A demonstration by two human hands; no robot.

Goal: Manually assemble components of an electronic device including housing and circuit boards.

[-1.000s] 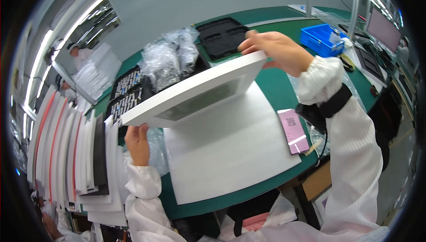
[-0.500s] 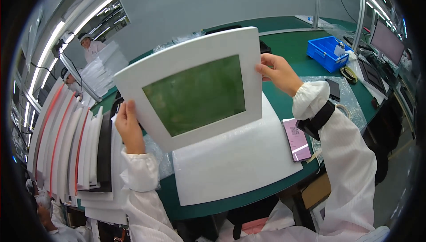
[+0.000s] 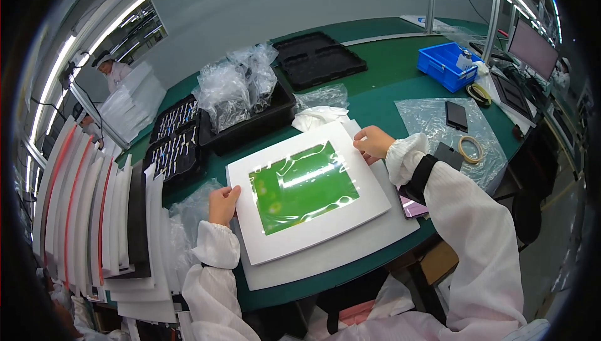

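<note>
My left hand pinches the left edge of a white rectangular frame panel. At the upper right corner, my right hand grips the same panel between thumb and fingers. A glossy green rectangle fills its middle, with wrinkled reflections along its borders. The panel lies low and nearly flat over a white foam sheet; whether it touches the sheet all over I cannot tell. Partly under my right forearm is a pink phone screen.
Beyond the panel stand a black bin with clear plastic bags and black trays of small parts. White sheets stand upright at left. On the right are a blue crate, a tape roll and a dark phone.
Both hands have lowered the panel from a raised, tilted hold down to the foam sheet. The bin and trays behind it have come into view.
</note>
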